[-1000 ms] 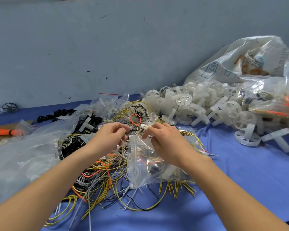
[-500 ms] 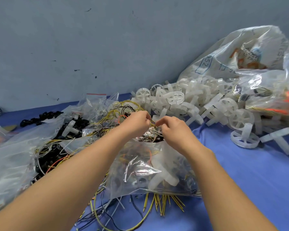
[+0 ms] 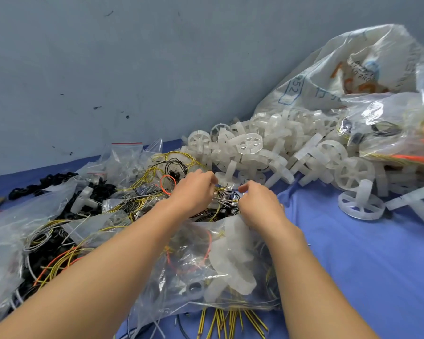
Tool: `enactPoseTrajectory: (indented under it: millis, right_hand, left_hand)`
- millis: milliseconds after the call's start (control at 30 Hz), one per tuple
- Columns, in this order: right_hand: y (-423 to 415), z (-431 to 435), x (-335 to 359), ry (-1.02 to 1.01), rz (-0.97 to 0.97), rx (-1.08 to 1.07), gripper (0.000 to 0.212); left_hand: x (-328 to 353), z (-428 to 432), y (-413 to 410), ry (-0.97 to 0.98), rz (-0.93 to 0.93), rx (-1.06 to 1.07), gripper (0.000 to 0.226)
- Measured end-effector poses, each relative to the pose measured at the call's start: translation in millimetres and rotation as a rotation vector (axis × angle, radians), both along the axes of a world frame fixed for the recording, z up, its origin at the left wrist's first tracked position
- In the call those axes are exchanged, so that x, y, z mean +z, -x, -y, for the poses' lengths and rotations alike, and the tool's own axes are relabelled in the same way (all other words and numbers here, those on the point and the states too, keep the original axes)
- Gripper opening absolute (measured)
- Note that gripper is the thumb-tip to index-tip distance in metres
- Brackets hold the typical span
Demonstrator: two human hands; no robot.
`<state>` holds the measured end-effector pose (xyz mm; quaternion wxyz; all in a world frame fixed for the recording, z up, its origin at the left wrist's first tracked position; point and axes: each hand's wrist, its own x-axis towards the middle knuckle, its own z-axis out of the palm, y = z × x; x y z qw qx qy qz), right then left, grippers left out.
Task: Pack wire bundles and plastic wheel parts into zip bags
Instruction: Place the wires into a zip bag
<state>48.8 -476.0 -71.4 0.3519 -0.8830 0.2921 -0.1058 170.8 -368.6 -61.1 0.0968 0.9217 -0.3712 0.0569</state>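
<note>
A blue cloth (image 3: 353, 277) is spread over the table, and a grey wall (image 3: 132, 69) is seen behind it. A very big clear sack (image 3: 340, 77) with printed letters is leaned against the wall at the far right. A heap of white plastic wheels (image 3: 267, 155) is spilled out from it onto the cloth. A tangle of yellow, black and orange wires (image 3: 59, 245) is spread over the left and middle, and empty clear bags (image 3: 123, 155) are piled at the back of it. A zip bag (image 3: 206, 270) is laid in the near middle, under both arms, and wires and white wheel parts are seen inside it. One wheel (image 3: 360, 204) is set alone on the cloth to the right. The top of the zip bag is held at its far edge by both hands. The left hand (image 3: 194, 192) is curled, with its fingertips pinched on the bag's left corner. The right hand (image 3: 260, 204) is curled too, and the bag's right corner is pinched by it. The two hands are kept just apart.
</note>
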Motion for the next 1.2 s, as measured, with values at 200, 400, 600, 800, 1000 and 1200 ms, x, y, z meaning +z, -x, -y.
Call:
enactPoseTrajectory:
  millis: [200,400,600,800,1000,1200]
  right_hand:
    - [-2.3,1.2,-1.2,-0.008,-0.011,0.004,0.04]
    - [-3.6,7.0,0.2,-0.046,0.008,0.001,0.04]
    - [-7.9,7.4,5.5,-0.066,0.104,-0.016,0.044]
    - [-16.2,0.5,7.9,-0.368,0.344,0.016,0.044]
    - [-9.2,11.7,17.6,-0.854,0.516,-0.126,0.034]
    - [3.3,15.7,19.7,-0.972,0.426,0.104,0.014]
  left_hand:
    - [1.4,13.9,-2.2,-0.091,0.061,-0.179,0.045]
    - [11.1,24.3,-0.3,-0.416,0.381,-0.396,0.049]
    - [30.6,17.2,-0.8,-0.226,0.277,-0.332,0.02]
    - [65.4,15.7,9.5,-0.003,0.184,-0.308,0.018]
    - [77.9,20.9,18.4,-0.024,0.2,-0.362,0.015]
    - [67.2,45.0,31.1,0.069,0.04,-0.392,0.019]
